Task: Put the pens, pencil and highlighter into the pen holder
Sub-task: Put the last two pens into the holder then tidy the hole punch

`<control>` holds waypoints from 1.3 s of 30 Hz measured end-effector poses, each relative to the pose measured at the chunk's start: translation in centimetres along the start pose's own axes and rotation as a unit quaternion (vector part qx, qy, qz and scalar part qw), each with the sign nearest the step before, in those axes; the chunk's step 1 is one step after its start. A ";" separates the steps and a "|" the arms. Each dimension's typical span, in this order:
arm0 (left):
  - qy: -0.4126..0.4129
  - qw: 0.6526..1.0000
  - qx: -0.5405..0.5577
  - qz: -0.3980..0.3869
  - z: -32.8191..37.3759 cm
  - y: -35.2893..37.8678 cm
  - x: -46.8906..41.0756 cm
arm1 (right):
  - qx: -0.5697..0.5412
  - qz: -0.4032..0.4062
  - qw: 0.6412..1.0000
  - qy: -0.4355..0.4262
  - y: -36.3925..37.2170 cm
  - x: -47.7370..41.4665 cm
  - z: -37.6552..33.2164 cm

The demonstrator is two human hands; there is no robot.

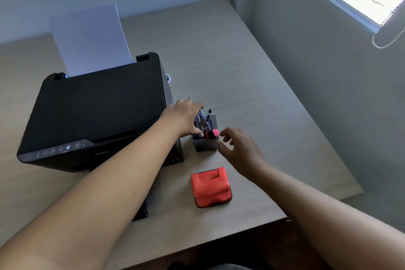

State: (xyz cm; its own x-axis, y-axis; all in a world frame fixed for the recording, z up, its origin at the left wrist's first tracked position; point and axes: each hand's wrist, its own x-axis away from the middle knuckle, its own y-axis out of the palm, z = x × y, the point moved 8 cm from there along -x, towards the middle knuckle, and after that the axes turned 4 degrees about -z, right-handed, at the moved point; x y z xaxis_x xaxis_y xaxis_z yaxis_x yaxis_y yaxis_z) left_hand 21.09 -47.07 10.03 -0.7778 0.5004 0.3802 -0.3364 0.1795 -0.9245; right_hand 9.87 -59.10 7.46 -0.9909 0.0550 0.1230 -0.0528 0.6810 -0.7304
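Working at the desk [252, 76] beside the printer [98, 112], I see the pen holder [206, 143] already stuffed with pens [202, 119] and the highlighter [213, 133]. My left hand [186, 117] grips the pens to settle them; my right hand [237, 146] hovers loosely spread, empty, just beside.

The black, boxy plastic printer [96, 114] carries pale "EPSON" lettering, seen upside down, on its front face just right of its control panel [59, 149].
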 end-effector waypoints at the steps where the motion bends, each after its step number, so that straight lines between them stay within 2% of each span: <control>1: 0.003 1.000 -0.028 0.004 0.2 0.1 -0.1 | 0.017 -0.002 1.000 -0.016 0.8 0.7 -0.2; 4: 0.000 0.996 -0.088 0.021 0.4 0.3 -0.5 | 0.106 -0.016 0.992 -0.059 3.7 2.5 -1.1; 8: -0.005 0.995 -0.097 0.011 0.4 1.1 -0.8 | 0.194 -0.049 0.978 -0.061 7.3 4.4 -1.7; 12: -0.006 0.994 -0.110 -0.014 0.6 1.7 -0.9 | 0.250 -0.064 0.963 -0.072 9.7 5.8 -2.0; 16: -0.011 0.997 -0.076 -0.030 0.7 2.0 -1.0 | 0.280 -0.066 0.950 -0.118 11.3 6.1 -2.1; 20: -0.015 0.998 -0.050 -0.028 1.1 2.2 -1.1 | 0.305 -0.046 0.941 -0.140 10.2 5.4 -1.4; 30: -0.065 0.995 0.074 -0.033 0.3 2.8 -2.0 | 0.364 -0.040 0.925 -0.101 4.2 -1.0 5.5; 39: -0.128 0.984 0.118 -0.024 -1.2 2.4 -3.5 | 0.366 -0.035 0.920 -0.135 1.8 -8.9 5.9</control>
State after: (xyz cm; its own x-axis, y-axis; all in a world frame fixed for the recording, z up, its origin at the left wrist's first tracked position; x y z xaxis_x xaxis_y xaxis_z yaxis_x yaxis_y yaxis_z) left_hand 23.67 -47.35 6.40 -0.8558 0.2617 0.4463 -0.4670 -0.0194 -0.8841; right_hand 17.91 -62.69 1.09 -0.9714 -0.2209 0.0873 -0.0886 -0.0042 -0.9961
